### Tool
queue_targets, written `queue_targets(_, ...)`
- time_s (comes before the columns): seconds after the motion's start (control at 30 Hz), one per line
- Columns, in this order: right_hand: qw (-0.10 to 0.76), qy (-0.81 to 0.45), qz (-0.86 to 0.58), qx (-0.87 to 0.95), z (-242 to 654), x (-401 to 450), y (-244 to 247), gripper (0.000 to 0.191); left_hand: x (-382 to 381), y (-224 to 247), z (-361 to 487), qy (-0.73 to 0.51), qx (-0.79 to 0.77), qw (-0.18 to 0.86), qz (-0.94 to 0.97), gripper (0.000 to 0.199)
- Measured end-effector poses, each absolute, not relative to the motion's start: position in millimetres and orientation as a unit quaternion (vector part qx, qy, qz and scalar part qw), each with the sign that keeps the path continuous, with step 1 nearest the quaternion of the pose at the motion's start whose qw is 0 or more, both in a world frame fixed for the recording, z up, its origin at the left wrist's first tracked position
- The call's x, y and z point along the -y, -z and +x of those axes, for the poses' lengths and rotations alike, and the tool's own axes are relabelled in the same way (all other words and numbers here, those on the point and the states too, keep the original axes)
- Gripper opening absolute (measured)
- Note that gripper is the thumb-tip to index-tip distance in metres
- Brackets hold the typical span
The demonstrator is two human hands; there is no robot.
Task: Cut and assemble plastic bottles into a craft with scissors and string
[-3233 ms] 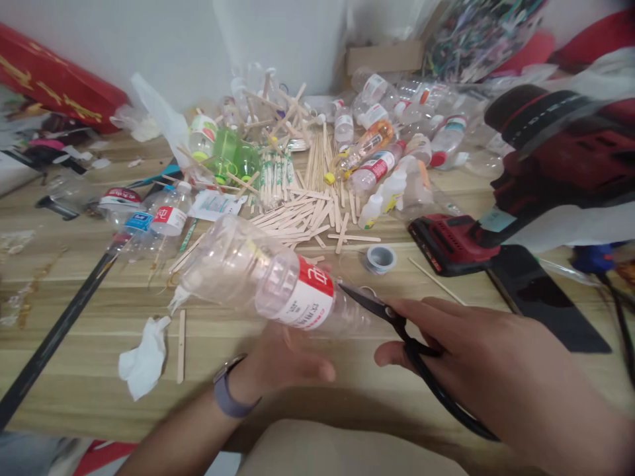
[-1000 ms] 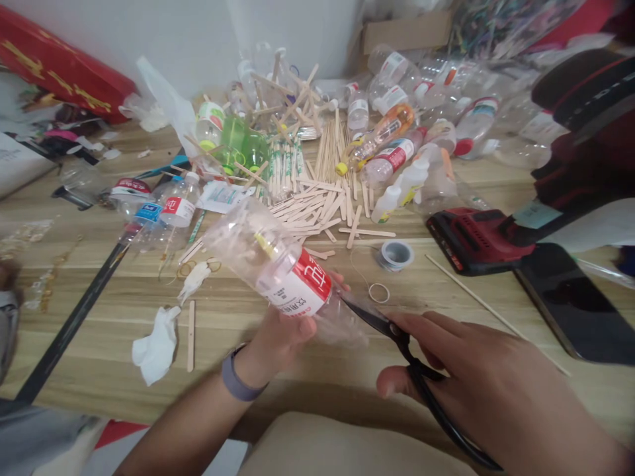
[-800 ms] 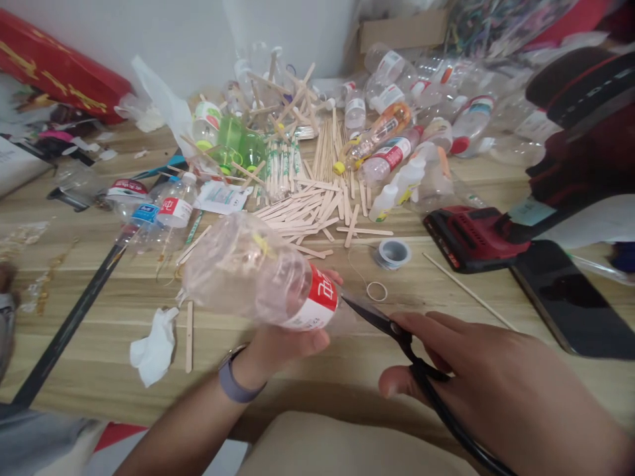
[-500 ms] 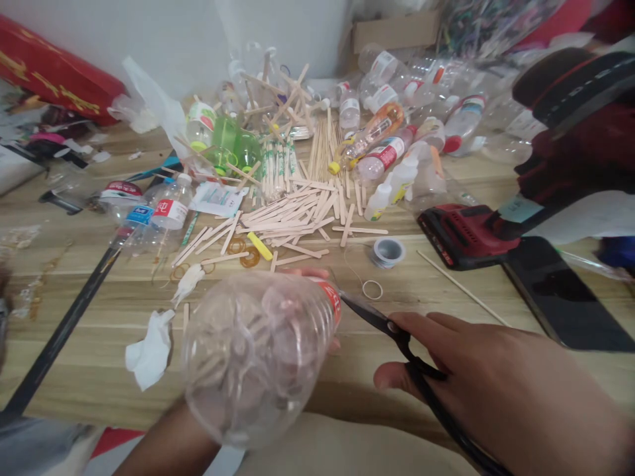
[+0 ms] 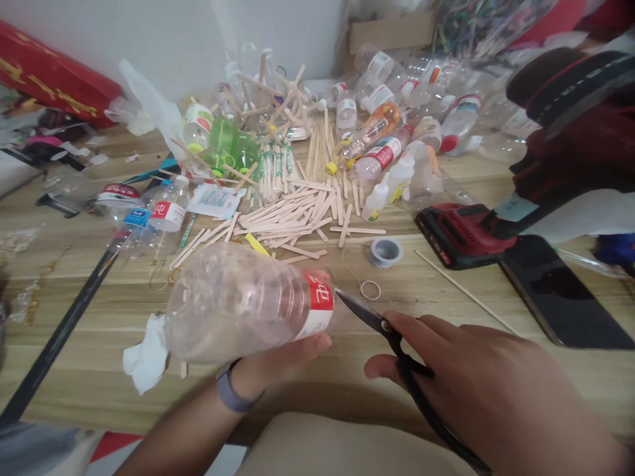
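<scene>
A clear plastic bottle with a red and white label lies sideways above the table, its base to the left. Beneath and behind its label end, my left hand is closed round it; some fingers are hidden by the bottle. Black-handled scissors sit in my right hand, with thumb and forefinger at the handles. The scissor tip points left, right by the label's end of the bottle; whether it touches is unclear. The blades look closed together.
Loose wooden sticks are heaped beyond the bottle. A wire spool, a red and black power drill and a phone lie to the right. Several plastic bottles crowd the back. Crumpled tissue lies at left.
The bottle has turned from its base facing me to lying more sideways, showing more of its label. My left wrist has come into view. The scissors have shifted slightly left.
</scene>
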State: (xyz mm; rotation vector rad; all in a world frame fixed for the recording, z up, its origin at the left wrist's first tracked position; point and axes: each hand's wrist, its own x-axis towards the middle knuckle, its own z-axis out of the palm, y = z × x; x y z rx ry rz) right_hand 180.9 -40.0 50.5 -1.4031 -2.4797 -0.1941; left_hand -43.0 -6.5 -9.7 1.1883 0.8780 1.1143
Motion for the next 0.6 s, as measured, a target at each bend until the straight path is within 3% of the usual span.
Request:
queue_targets(0.1, 0.142, 0.090, -0.484, 0.859, 180, 40, -50, 0.050, 4, 8, -39, -0.494, -0.350, 0.567, 0.558, 0.051)
queue_targets(0.47, 0.155, 0.175, -0.449, 0.862, 182, 35, -47, 0.049, 1, 3, -31, -0.444, -0.282, 0.793, 0.307, 0.056)
queue_targets(0.6, 0.183, 0.150, -0.450, 0.861, 186, 32, -46, 0.049, -2, 1, -30, -0.431, -0.257, 0.823, 0.265, 0.059)
